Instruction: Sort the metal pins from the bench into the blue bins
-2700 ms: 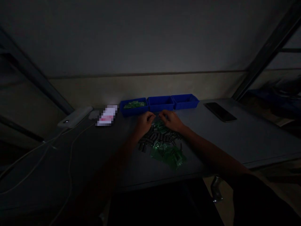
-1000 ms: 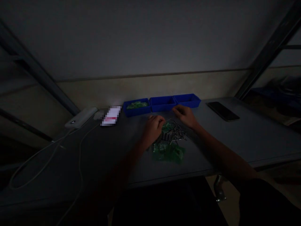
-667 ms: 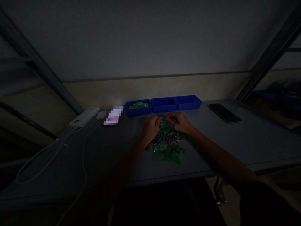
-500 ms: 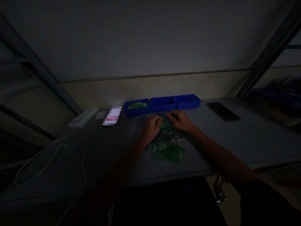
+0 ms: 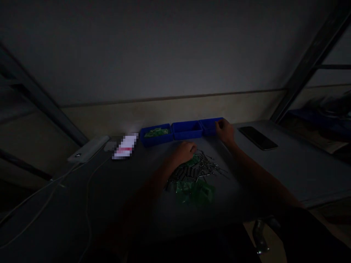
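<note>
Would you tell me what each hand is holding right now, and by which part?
It cannot be told: the right hand is at the rightmost blue bin, the left hand rests on the pile of small parts, too dark to see any grasp.

**Room and obstacles on the worktop**

Open worktop right of the parts pile, up to the black phone. Back edge blocked by three blue bins. Left side crossed by white cables; wall close behind.

Right hand relocated to the bins.
Your right hand has left the parts pile and now reaches the rightmost blue bin; your left hand has settled onto that pile.
</note>
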A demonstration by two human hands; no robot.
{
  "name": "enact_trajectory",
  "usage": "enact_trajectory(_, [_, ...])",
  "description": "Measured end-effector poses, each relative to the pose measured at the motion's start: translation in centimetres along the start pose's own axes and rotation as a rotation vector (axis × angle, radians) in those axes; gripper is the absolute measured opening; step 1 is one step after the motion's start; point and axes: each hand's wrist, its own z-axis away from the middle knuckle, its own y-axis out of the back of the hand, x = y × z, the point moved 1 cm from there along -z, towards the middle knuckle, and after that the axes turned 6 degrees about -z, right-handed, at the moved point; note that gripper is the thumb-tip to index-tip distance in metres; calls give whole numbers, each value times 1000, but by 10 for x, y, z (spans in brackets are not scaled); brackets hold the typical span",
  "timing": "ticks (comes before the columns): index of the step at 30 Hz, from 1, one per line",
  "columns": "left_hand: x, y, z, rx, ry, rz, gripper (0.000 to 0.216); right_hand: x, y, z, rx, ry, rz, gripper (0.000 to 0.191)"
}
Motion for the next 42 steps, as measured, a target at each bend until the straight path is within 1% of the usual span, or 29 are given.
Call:
enact_trajectory(2, [-2, 0, -1, -3, 2, -2, 25, 6, -4, 1, -8, -13, 35, 28])
enact_trajectory(6, [1, 6, -5, -16, -13, -4, 29, 6, -11, 8, -71, 20, 64, 25])
enact_trajectory(8, [6, 9, -10, -33, -13, -19, 21, 5, -14, 11, -97, 51, 72, 24])
enact_trajectory(11, [13, 11, -15, -24, -7, -28, 7, 3, -17, 15, -140, 97, 72, 24])
enact_trajectory(12, [14, 11, -16, -23, -8, -31, 6, 2, -17, 16, -149, 105, 71, 24])
enact_trajectory(15, [17, 9, -16, -15, -18, -58, 10, 3, -17, 17, -151, 100, 61, 25])
enact_trajectory(18, [13, 7, -9, 53, -44, -59, 10, 2, -13, 17, -143, 87, 22, 27])
enact_trajectory(22, [0, 9, 16, 194, -81, 104, 9, -9, -1, 26, -142, 99, -70, 36])
enact_trajectory(24, [-8, 10, 30, 250, -51, 195, 11, -22, 5, 36, -217, 147, -123, 35])
enact_trajectory(26, [-15, 11, 41, 310, 19, 278, 14, -38, 8, 50, -375, 244, -185, 30])
enact_trajectory(28, [-19, 13, 47, 375, 99, 355, 16, -53, 9, 65, -546, 372, -238, 24])
enact_trajectory(30, [-19, 14, 48, 412, 152, 409, 17, -64, 7, 77, -653, 481, -266, 19])
enact_trajectory(33, [-16, 15, 47, 411, 174, 439, 17, -69, 2, 86, -693, 544, -283, 15])
enact_trajectory(39, [-12, 13, 47, 442, 207, 469, 14, -66, 1, 86, -696, 550, -302, 14])
enact_trajectory(42, [-11, 13, 48, 431, 206, 478, 13, -67, 3, 86, -682, 570, -286, 15])
